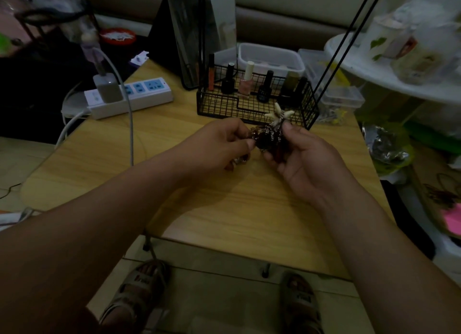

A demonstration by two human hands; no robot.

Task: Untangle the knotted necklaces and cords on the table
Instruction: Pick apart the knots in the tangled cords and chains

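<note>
A tangled clump of dark red-brown beads and thin silvery chain hangs between both hands above the wooden table. Cream tooth-shaped pendants stick up from its top. My left hand pinches the clump's left side between thumb and fingers, and more beads show under its palm. My right hand holds the right side, thumb on top, fingers curled beneath.
A black wire basket with several nail polish bottles stands just behind the hands. A white power strip with a charger and cable lies at the left. Clear plastic boxes sit at the right, crumpled foil past the table edge.
</note>
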